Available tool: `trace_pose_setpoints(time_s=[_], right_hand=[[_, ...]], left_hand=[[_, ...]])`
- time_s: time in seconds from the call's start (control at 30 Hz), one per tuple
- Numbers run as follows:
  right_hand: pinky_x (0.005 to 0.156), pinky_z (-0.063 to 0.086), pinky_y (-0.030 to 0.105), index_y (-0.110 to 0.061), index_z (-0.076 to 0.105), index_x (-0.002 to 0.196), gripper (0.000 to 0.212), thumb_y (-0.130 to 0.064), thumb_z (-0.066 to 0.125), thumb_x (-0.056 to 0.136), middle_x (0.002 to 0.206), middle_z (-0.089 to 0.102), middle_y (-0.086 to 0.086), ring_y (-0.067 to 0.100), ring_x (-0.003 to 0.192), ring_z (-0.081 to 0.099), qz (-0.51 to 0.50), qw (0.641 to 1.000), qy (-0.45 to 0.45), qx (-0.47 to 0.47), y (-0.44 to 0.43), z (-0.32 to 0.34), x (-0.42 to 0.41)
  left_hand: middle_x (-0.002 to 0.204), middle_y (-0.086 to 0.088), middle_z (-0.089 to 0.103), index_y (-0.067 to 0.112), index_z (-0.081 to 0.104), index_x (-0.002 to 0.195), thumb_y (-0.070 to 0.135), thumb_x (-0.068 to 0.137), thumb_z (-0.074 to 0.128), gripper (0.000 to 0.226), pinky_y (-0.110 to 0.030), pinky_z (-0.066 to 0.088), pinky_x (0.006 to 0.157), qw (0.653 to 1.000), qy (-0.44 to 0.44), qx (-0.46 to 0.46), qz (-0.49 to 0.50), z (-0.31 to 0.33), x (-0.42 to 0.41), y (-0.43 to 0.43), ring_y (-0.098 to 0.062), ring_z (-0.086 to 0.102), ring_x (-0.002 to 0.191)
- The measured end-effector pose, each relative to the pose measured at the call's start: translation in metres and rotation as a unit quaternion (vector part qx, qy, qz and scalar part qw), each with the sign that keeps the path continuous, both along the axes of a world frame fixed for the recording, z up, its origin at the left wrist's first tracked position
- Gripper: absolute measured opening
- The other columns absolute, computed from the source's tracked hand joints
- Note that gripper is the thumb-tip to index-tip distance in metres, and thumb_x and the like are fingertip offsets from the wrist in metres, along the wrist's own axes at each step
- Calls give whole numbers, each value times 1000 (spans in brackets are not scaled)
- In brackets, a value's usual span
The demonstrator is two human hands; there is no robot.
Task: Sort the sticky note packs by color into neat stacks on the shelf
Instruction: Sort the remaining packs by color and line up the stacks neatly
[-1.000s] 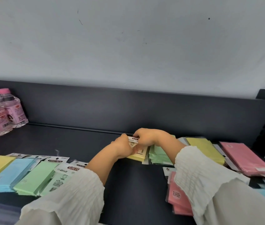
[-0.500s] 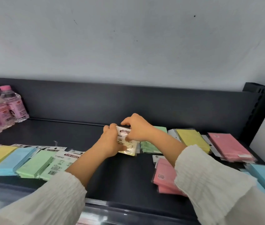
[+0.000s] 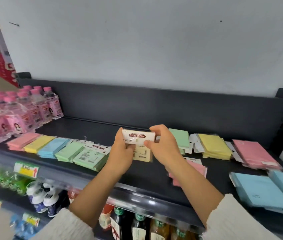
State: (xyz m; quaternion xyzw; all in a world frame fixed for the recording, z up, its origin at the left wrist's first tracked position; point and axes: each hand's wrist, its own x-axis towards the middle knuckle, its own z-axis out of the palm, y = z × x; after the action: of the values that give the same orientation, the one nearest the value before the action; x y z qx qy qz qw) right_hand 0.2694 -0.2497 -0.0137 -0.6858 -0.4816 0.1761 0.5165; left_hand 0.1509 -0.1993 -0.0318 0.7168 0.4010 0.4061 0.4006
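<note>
While both hands are up over the middle of the dark shelf (image 3: 88, 126), they've got a yellow sticky note pack (image 3: 143, 155) between them. The left hand (image 3: 121, 151) grips its left edge with fingers curled round it, and the right hand (image 3: 163, 146) pinches the right end of the white header card, thumb underneath and fingers on top. The "STICKY NOTE" print reads upside down from here. Can't really tell if the pack's bottom edge touches the shelf or hangs just above it. Off to the left there's a tidy row lying side by side: a pink stack (image 3: 23, 140), a yellow stack (image 3: 38, 144), a blue stack (image 3: 54, 148) and a green stack (image 3: 68, 151), plus more green packs (image 3: 88, 158) with labels facing up. On the right it's messier: a green pile (image 3: 179, 137) just behind the right hand, a yellow pile (image 3: 213, 147), a pink pile (image 3: 255, 155), some loose pink packs (image 3: 194, 168) under the right forearm and blue packs (image 3: 262, 193) near the front edge. Pink-capped bottles (image 3: 24, 110) stand at the far left.
</note>
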Motion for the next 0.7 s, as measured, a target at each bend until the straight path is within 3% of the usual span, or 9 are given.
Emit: trace_pose_setpoints(time_s=[0.1, 0.17, 0.23, 0.3, 0.37, 0.43, 0.57, 0.7], right_hand=[[80, 54, 31, -26, 51, 108, 29, -8, 61, 88, 104, 56, -8, 12, 94, 59, -34, 992, 100, 67, -7, -15, -21], [80, 53, 28, -24, 54, 110, 28, -9, 61, 88, 104, 57, -8, 12, 95, 59, -41, 992, 105, 50, -6, -28, -32], [85, 51, 28, -20, 56, 114, 29, -10, 61, 88, 111, 59, -4, 13, 99, 58, -28, 997, 77, -3, -4, -40, -38], [95, 46, 30, -17, 57, 120, 31, -11, 59, 89, 120, 58, 0, 16, 109, 55, -22, 997, 53, -42, -3, -46, -40], [98, 43, 29, -15, 57, 123, 32, -13, 56, 91, 125, 57, 2, 17, 114, 53, -30, 997, 43, -51, -1, -47, -38], [98, 43, 30, -15, 56, 126, 33, -14, 54, 92, 128, 55, 3, 19, 115, 53, -32, 997, 38, -57, -1, -47, -37], [89, 44, 27, -15, 52, 131, 35, -15, 50, 95, 130, 54, 4, 19, 111, 54, -25, 997, 19, -67, 0, -47, -40], [78, 41, 24, -17, 49, 133, 36, -16, 47, 97, 131, 53, 4, 14, 101, 52, -24, 997, 2, -73, 1, -47, -44]], left_hand=[[138, 4, 45, 17, 10, 150, 3, 94, 49, 70, -9, 42, 66, 997, -31, 9, 65, -2, -7, -9, -6, 49, 110], [147, 2, 38, 16, 11, 151, 5, 94, 48, 69, -10, 44, 65, 996, 7, 7, 89, -6, -13, -10, -10, 51, 115], [148, -5, 39, 13, 21, 149, 6, 94, 45, 60, -17, 48, 81, 991, 101, 24, 80, -10, -23, -10, -18, 51, 121], [152, -5, 33, 11, 28, 147, 0, 94, 42, 56, -23, 32, 106, 982, 164, 54, 70, -12, -34, -12, -18, 36, 136], [151, -4, 35, 11, 34, 145, -5, 93, 41, 55, -21, 22, 110, 972, 193, 101, 85, -12, -49, -10, -17, 30, 139], [147, -4, 40, 12, 41, 141, -2, 93, 43, 50, -22, 22, 112, 958, 225, 149, 95, -14, -64, -2, -17, 32, 138], [145, 0, 45, 16, 51, 135, 22, 97, 50, 39, -32, 26, 115, 928, 309, 195, 76, -21, -91, 25, -16, 36, 137], [148, 10, 38, 27, 44, 140, 68, 85, 39, 69, -39, 25, 115, 889, 405, 213, 6, -31, -104, 43, -11, 32, 138]])
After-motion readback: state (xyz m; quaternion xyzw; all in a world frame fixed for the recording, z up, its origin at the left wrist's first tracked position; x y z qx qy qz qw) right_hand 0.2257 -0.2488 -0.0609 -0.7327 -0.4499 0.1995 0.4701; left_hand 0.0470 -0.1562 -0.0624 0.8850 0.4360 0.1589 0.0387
